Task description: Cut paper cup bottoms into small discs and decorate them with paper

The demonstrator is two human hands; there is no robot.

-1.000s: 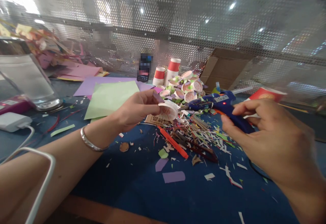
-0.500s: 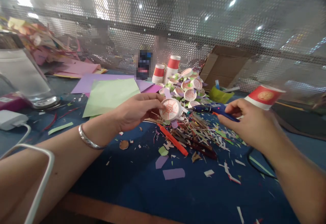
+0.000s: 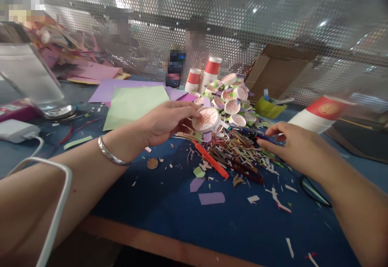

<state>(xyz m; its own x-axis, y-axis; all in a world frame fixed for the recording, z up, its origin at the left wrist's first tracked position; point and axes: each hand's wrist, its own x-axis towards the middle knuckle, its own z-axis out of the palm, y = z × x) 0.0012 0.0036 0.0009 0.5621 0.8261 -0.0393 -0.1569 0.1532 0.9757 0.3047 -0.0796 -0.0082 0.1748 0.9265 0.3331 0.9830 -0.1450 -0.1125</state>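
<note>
My left hand (image 3: 169,123) pinches a small, round paper-cup piece (image 3: 206,119) with an orange drawing on its white face. A purple paper tab hangs under it. My right hand (image 3: 283,139) is over the right side of the paper scraps, its thumb and fingers apart. Close to those fingertips lies a blue glue gun (image 3: 246,132), partly hidden among the scraps and behind my fingers. Similar round cup pieces (image 3: 232,107) with green and purple paper bits are heaped behind the held one. An orange-red pen-like stick (image 3: 211,159) rests at the front of the scraps.
Red-and-white paper cups (image 3: 212,70) stand behind the heap, and another cup (image 3: 323,113) is tilted beyond my right hand. Green paper (image 3: 136,101), a clear glass (image 3: 33,81), a white charger (image 3: 18,130) and its cable are left. A yellow-green container (image 3: 269,107) stands back right.
My right hand has let go of the glue gun, which now lies on the scraps. My left hand still holds the cup piece, tilted slightly differently. The view has shifted slightly.
</note>
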